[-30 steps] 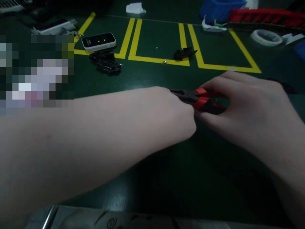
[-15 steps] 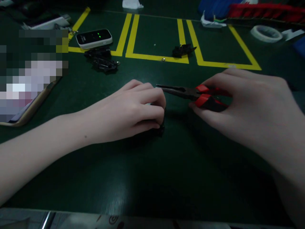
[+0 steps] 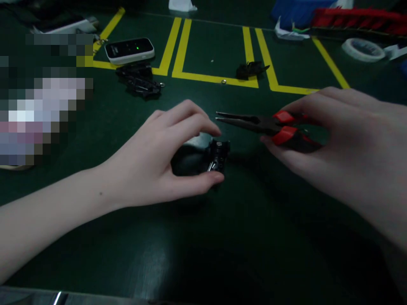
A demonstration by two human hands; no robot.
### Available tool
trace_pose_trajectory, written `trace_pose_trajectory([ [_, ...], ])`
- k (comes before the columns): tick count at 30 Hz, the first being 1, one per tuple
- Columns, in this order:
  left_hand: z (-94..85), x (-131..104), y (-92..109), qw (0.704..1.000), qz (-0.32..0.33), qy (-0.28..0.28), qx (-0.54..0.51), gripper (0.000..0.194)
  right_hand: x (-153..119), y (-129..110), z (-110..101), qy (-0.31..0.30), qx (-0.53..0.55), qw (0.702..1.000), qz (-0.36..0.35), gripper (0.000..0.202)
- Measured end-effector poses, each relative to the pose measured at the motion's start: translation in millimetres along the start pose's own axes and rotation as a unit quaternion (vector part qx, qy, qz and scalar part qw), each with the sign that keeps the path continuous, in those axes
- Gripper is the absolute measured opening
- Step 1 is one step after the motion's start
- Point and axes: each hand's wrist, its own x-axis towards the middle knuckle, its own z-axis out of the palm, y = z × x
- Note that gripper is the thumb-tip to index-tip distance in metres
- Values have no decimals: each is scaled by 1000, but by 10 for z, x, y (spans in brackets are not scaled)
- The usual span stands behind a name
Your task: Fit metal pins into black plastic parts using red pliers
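Note:
A small black part (image 3: 219, 153) rests on the dark green table, between the thumb and fingers of my left hand (image 3: 168, 156). The thumb lies at the part's near edge, while the index fingertip hovers just above its far end with a gap visible. In my right hand (image 3: 337, 140) are long-nose pliers (image 3: 260, 124) with red handles. Their jaws are slightly apart, point left and hold nothing; the tips are above and beyond the black part.
Black parts (image 3: 140, 82) lie at the back left beside a white-edged device (image 3: 129, 51). Another black part (image 3: 251, 70) and a small ring (image 3: 224, 81) are near the yellow tape lines. A tape roll (image 3: 363, 49) and red rack (image 3: 359, 21) stand back right.
My left hand has opened its fingers and thumb, uncovering the black part. The pliers and my right hand have shifted slightly right in view.

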Motion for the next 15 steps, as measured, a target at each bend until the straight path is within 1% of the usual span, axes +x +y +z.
trace_pose_trajectory([
  [2,56,-8,77,999,-50,14,17,68,14,32,9,17,-10,1000,-5,38],
  [3,89,-6,102,998,-62,9,31,77,23,52,13,24,-13,1000,-9,44],
  [4,122,-3,117,997,-69,-1,45,80,33,73,16,32,-14,999,-12,51],
  [6,172,5,112,996,-64,-20,61,76,45,110,19,36,-13,999,-17,64],
  [8,190,7,74,997,-46,-30,49,68,29,143,25,31,-9,999,-20,69],
  [10,180,-1,25,999,-25,-37,22,63,-23,174,40,35,3,999,-40,63],
  [12,159,-15,-17,999,-8,-46,8,61,-100,207,61,48,21,995,-83,54],
  [14,140,-23,-46,999,5,-54,7,60,-175,240,80,60,41,990,-123,52],
  [15,133,-23,-56,998,10,-56,4,59,-205,253,83,59,50,988,-131,52],
])
